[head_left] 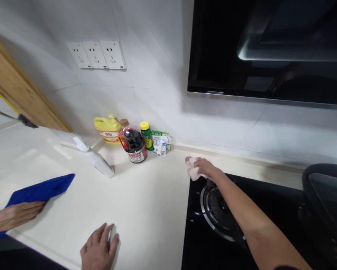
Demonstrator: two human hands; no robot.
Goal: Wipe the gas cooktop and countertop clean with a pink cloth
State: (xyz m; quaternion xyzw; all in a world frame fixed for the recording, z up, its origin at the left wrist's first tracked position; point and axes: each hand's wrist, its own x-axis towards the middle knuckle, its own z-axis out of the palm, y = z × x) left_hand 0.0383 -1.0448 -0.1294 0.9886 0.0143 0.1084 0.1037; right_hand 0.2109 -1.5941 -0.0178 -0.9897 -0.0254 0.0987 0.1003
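My right hand [205,167] is closed on a pale pink cloth [193,170], pressed down at the back left corner of the black gas hob [195,225]. The cloth lies partly on the white counter and partly over the hob's edge. Near the counter's front, my left hand [98,249] rests with its fingers outstretched and the thumb apart. A small shiny thing [109,235] shows by its index finger; whether it is a ring I cannot tell. The round burner [219,206] sits just under my right forearm.
Another person's hand [22,213] holds a blue cloth [41,189] at the far left. Along the wall stand a white spray bottle [98,161], yellow detergent jug [109,131], dark sauce bottle [136,146], green bottle [146,137] and packets [160,144]. A black pan [326,195] is at right, below a range hood [258,56].
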